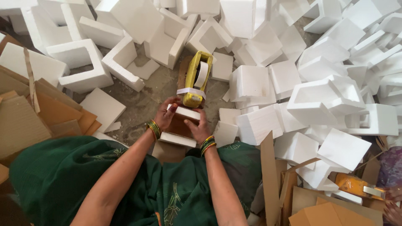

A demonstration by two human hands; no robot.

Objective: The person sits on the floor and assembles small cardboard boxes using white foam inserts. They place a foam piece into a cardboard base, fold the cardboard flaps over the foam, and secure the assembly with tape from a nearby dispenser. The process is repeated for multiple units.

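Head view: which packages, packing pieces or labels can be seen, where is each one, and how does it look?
Foam block: centre, white, rectangular, between left hand and right hand.
Tape dispenser: above the block, yellow, white roll.
Foam pieces: white, piled on floor.
Cardboard: left, brown flat sheets.
Second dispenser: lower right, orange.
No labels or screens visible.

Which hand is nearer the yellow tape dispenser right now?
Right, narrowly. The right hand grips the foam block just below the yellow tape dispenser. The left hand holds the block's other end, off to the dispenser's lower left.
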